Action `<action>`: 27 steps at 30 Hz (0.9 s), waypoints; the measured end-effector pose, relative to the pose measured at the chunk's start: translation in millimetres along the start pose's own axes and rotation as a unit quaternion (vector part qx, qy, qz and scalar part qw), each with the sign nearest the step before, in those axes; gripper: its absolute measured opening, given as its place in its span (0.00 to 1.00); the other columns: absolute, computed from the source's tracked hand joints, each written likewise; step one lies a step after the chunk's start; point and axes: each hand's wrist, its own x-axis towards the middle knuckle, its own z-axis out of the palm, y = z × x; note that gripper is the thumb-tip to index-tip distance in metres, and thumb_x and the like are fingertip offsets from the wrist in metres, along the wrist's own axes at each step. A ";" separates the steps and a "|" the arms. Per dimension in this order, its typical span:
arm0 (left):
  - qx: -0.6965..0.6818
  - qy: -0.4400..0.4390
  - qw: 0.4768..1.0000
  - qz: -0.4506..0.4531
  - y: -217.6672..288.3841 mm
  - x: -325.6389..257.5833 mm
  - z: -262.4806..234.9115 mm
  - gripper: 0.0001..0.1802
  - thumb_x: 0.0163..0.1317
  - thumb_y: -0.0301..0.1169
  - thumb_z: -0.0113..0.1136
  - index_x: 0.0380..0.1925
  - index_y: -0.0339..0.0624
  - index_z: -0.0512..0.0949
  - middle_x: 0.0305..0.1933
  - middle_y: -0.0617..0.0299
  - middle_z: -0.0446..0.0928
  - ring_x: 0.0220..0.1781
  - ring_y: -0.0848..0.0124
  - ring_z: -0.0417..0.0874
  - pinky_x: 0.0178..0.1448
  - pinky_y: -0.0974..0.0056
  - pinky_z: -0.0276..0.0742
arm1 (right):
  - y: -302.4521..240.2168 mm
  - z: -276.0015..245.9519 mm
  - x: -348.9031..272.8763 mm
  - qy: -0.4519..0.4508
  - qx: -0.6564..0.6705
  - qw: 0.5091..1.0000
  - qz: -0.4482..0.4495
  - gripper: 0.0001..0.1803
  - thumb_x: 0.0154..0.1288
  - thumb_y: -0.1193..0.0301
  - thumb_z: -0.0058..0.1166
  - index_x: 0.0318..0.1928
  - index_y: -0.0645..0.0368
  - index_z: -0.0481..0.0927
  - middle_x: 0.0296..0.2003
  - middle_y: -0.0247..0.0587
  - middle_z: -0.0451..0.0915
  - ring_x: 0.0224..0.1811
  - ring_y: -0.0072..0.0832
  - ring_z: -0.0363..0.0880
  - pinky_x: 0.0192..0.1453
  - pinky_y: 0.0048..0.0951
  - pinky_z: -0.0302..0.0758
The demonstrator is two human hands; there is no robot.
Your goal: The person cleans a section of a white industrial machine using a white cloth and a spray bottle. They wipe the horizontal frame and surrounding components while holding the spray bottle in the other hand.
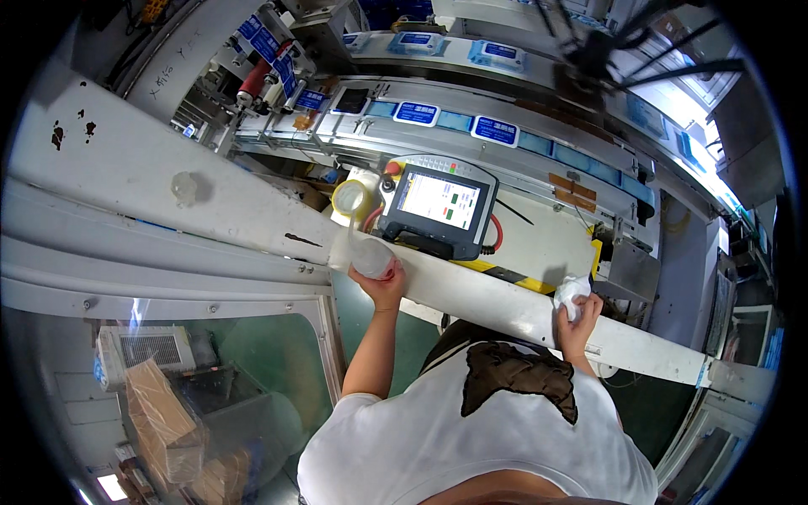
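My left hand [385, 290] is closed around a translucent plastic squeeze bottle [371, 257] with a thin spout, just above a white machine beam [471, 298]. In my right hand [579, 326] is a crumpled white cloth or tissue [571, 295], held at the beam farther right. Beyond the beam, between the hands, a control pendant [439, 207] with a lit screen and a red button leans back. Next to it, near the bottle, sits a yellow-rimmed round object [350, 199], whose kind I cannot make out.
A conveyor [454, 120] carries blue-and-white labels [497, 130] behind the pendant. Farther back, wrapped packs [498, 55] ride another belt under a dark, thin-armed mechanism [585, 67]. A clear-paned guard door [252, 370] stands at left, with cardboard boxes [164, 412] visible through it.
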 end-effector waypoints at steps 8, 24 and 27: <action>0.008 0.030 0.999 0.012 -12.0 1.6 4.9 0.47 0.42 0.22 0.69 0.59 0.40 0.48 0.53 0.51 0.64 0.51 0.65 0.72 0.53 0.61 0.73 | -2.9 -1.0 0.5 0.017 -0.028 0.999 -0.017 0.16 0.46 0.73 0.59 0.36 0.60 0.70 0.42 0.54 0.64 0.50 0.50 0.64 0.55 0.41 0.64; 0.000 0.003 0.997 0.080 -27.1 2.8 1.1 0.38 0.51 0.20 0.62 0.57 0.39 0.50 0.52 0.49 0.68 0.45 0.67 0.75 0.43 0.65 0.76 | -7.5 -0.8 3.9 0.020 -0.031 0.999 -0.011 0.15 0.45 0.75 0.59 0.35 0.61 0.70 0.42 0.54 0.65 0.50 0.49 0.66 0.54 0.40 0.66; -0.003 -0.001 0.999 0.041 -27.0 0.9 3.7 0.43 0.49 0.21 0.65 0.59 0.39 0.47 0.54 0.49 0.65 0.50 0.65 0.74 0.47 0.65 0.76 | -9.6 -0.6 2.6 0.022 -0.021 1.000 -0.008 0.15 0.45 0.74 0.59 0.35 0.61 0.70 0.42 0.53 0.65 0.50 0.48 0.65 0.55 0.40 0.65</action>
